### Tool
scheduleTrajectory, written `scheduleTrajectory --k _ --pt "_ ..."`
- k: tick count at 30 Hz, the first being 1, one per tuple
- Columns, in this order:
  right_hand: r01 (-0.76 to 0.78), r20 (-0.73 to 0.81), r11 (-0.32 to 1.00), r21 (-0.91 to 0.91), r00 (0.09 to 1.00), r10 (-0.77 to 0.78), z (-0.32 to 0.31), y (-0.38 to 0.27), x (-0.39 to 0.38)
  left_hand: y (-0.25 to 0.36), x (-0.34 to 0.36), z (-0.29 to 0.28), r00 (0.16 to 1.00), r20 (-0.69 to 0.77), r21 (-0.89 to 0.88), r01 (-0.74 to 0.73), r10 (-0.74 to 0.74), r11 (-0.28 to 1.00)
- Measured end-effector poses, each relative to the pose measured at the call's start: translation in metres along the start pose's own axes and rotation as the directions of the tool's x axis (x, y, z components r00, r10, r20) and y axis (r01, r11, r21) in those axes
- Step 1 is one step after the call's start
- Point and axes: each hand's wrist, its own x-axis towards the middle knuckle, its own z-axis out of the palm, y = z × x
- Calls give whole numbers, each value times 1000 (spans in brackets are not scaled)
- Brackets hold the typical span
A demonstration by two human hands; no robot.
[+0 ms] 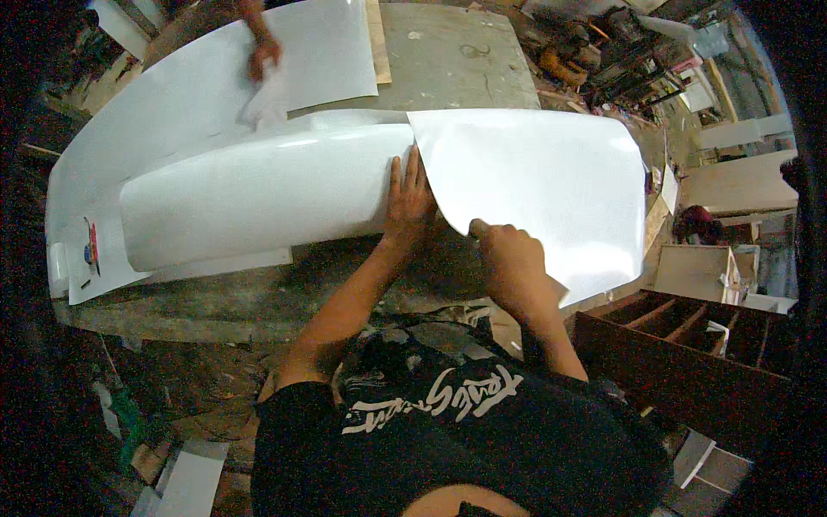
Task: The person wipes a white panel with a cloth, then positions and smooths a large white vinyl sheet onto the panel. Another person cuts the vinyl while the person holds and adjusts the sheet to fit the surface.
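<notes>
A large glossy white sheet bends over into a long rounded fold point(267, 185) on the left of the table. Near the fold's right end my left hand point(407, 207) presses flat, its fingers stretched out and close together. To the right, a white flap point(534, 164) spreads over the table, with a curved free edge running beside my left fingertips. My right hand point(512, 263) is closed on the lower part of that edge, its thumb on top. A small pale flat piece shows beside my right wrist; I cannot tell what it is.
Across the table another person's blurred hand point(265, 59) holds a white cloth point(269, 103) over a white sheet point(323, 52). A small red and blue item point(92, 246) lies at the far left. A dark brown compartmented wooden unit point(680, 336) stands at right.
</notes>
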Motion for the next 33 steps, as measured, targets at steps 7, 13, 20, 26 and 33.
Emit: scheduleTrajectory --k 7,13,20,26,33 --pt "195 62 980 -47 979 -192 42 -13 14 -29 -9 13 983 35 -185 184 -180 965" --pt "275 182 959 76 941 -284 61 -32 12 -44 -31 -3 946 -28 -452 275 -322 848" --pt "189 171 968 166 961 -217 86 6 12 -56 -27 -2 966 -73 -503 178 -247 846" --pt "293 11 910 294 951 -310 142 51 -17 -68 -5 -1 969 -87 -530 153 -233 834" --pt "287 -178 936 204 951 -252 219 65 -13 -90 48 5 979 150 -371 187 -140 909"
